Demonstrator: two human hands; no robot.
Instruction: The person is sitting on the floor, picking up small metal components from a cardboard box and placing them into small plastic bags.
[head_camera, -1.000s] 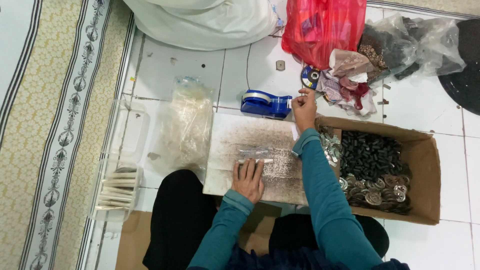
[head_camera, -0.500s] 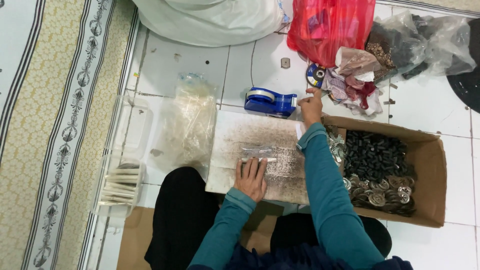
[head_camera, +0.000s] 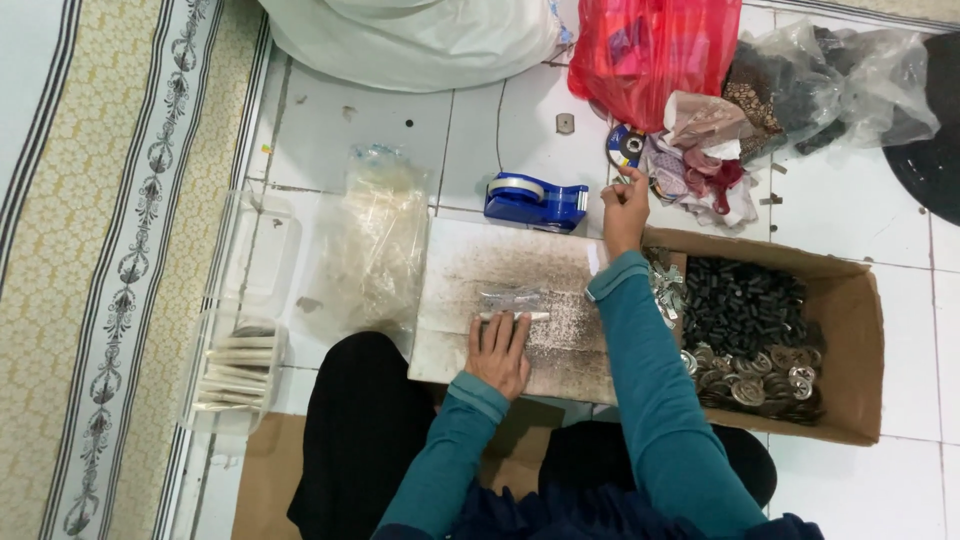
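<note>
Small clear plastic packet lies flat near the middle of a worn, speckled white board resting on the person's lap and the tiled floor. Left hand is palm-down on the board, fingers together and straight, tips pressing the packet's near edge. Right hand is raised past the board's far right corner, just beside a blue tape dispenser; thumb & fingers pinched together on something small, can't tell what. Right of the board: open cardboard box w/ small black pieces and round silvery metal parts inside. Left of the board: heap of clear plastic bags, then a clear tub w/ stacked pale packets. Beyond the dispenser: red plastic bag, crumpled cloth scraps, a clear bag of dark bits, and a big white sack.
</note>
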